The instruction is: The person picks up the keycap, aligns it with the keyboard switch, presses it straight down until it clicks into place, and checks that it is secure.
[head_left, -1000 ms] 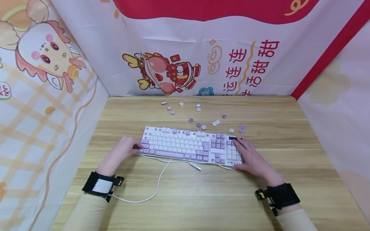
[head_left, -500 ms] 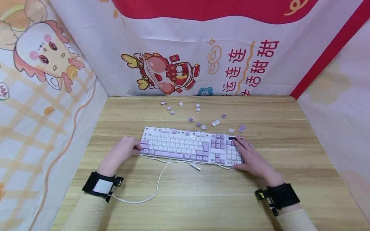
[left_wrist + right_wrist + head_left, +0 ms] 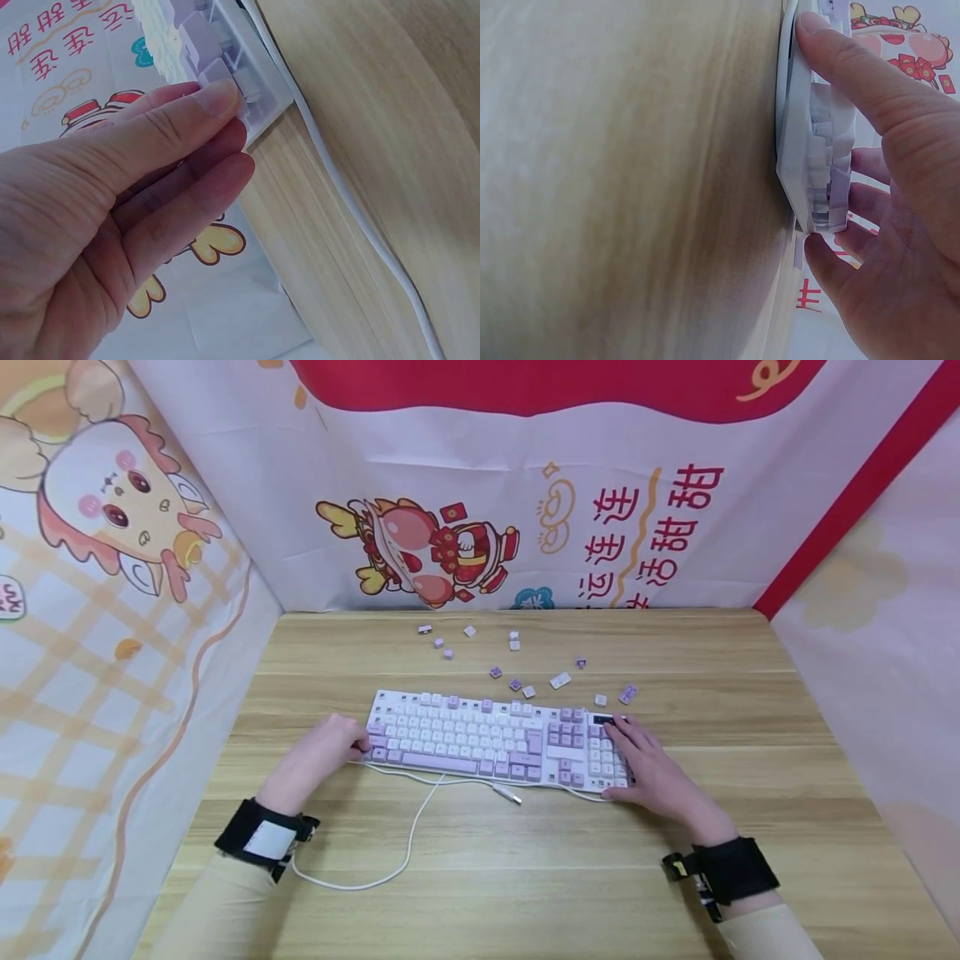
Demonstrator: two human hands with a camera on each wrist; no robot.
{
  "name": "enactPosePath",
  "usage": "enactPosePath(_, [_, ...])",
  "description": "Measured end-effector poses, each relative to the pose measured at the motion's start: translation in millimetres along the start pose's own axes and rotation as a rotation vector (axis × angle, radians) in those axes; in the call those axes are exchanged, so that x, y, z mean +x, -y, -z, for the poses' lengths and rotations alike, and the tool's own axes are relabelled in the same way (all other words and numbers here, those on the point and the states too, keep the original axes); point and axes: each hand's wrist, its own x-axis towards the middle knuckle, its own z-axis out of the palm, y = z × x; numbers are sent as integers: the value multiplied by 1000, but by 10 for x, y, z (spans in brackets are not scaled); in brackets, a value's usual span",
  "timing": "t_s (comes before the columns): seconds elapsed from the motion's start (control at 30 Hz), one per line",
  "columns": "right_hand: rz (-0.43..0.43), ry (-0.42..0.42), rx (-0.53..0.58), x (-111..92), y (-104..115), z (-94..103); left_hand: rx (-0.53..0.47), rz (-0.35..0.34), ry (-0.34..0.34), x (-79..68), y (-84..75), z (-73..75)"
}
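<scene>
A white and lilac keyboard [image 3: 438, 762] lies flat on the wooden table, with bare switches showing in several spots. At its near left corner, my left hand [image 3: 322, 756] pinches a lilac keycap [image 3: 216, 71] between thumb and forefinger; the left wrist view shows the thumb over the cap, partly hiding it. My right hand [image 3: 660, 777] grips the keyboard's right end. Its thumb rests at the near edge, while the other fingers reach over the number keys to the far side and right edge.
Several loose keycaps, among them a long white one [image 3: 560, 679] and a lilac one [image 3: 627, 694], lie scattered behind the keyboard. A white cable [image 3: 411, 839] curves along its near side, with its USB plug [image 3: 506, 793] in front. Printed cloth walls [image 3: 450, 452] border the table.
My left hand has rotated slightly at the wrist, with its fingers at the same corner. The right hand and the keyboard stay in place.
</scene>
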Motion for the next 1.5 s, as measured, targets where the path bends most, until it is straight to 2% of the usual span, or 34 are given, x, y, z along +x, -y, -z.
enactPosePath(0.33, [2, -8, -10, 9, -26, -22, 59, -65, 34, 55, 19, -25])
enactPosePath(0.53, [-15, 3, -8, -2, -17, -9, 30, -26, 39, 59, 43, -38])
enactPosePath(0.8, [-17, 3, -11, -15, -5, 14, -12, 37, 77, 80, 87, -13])
enactPosePath(0.97, [-15, 8, -17, -9, -11, 4, -38, 41, 81, 68, 95, 28])
enactPosePath(1.23, [-16, 1, -12, -12, -8, -8, -89, 61, 68, 116, 14, 96])
enactPosePath(1.5, [-8, -16, -18, -19, 2, -4, -43, 47, 8, 289, -189, 152])
